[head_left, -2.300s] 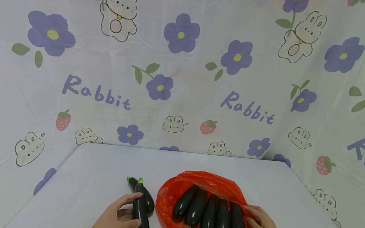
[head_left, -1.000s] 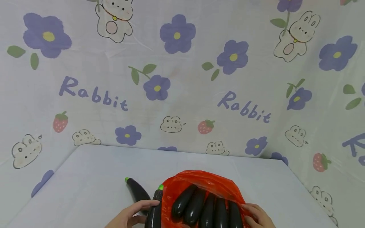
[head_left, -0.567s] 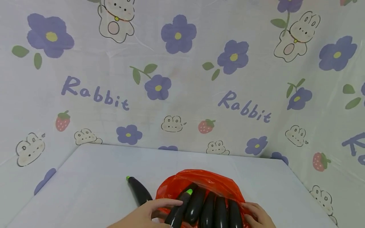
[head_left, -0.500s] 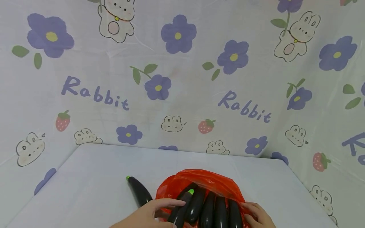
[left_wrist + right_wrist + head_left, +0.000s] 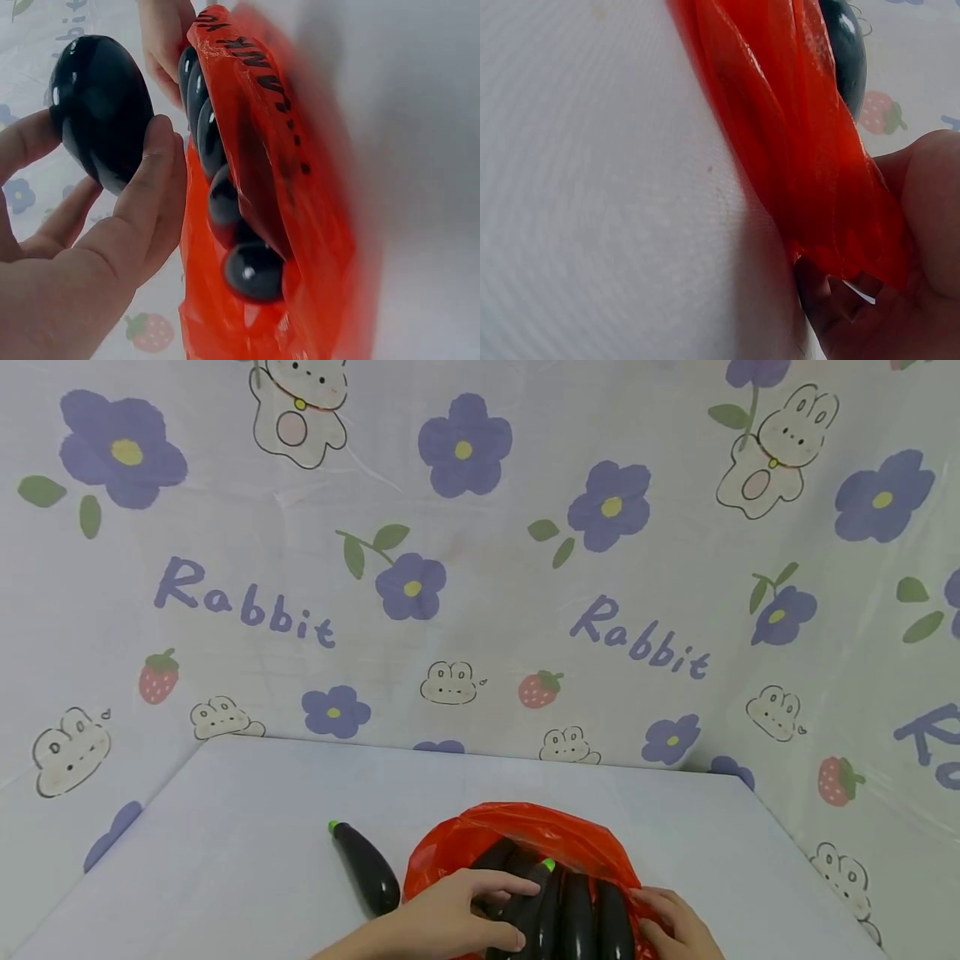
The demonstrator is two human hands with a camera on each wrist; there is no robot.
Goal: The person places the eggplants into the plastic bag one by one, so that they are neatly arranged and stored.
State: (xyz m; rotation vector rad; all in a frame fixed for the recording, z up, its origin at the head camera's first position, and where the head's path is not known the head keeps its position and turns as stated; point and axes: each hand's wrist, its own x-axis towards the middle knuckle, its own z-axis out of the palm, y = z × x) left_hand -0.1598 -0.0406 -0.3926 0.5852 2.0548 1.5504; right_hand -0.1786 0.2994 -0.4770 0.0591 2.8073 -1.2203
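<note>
My left hand (image 5: 450, 914) holds a glossy dark eggplant (image 5: 101, 105) between thumb and fingers, its green tip pointing away in the head view. This eggplant is above the row of several eggplants (image 5: 577, 914) lying side by side in a red plastic bag (image 5: 540, 820). In the left wrist view, it stands apart from those in the bag. My right hand (image 5: 678, 922) grips the bag's right edge; in the right wrist view, the red film (image 5: 832, 202) runs between thumb and fingers. The bag's near part is cut off in the head view.
One more eggplant (image 5: 367, 872) with a green tip lies on the white table (image 5: 247, 827), left of the bag. Behind the table hangs a pale cloth (image 5: 480, 635) printed with flowers and rabbits.
My left hand has carried its eggplant rightward from beside the loose eggplant to over those in the bag. The loose eggplant stays on the table, and my right hand keeps holding the bag's edge.
</note>
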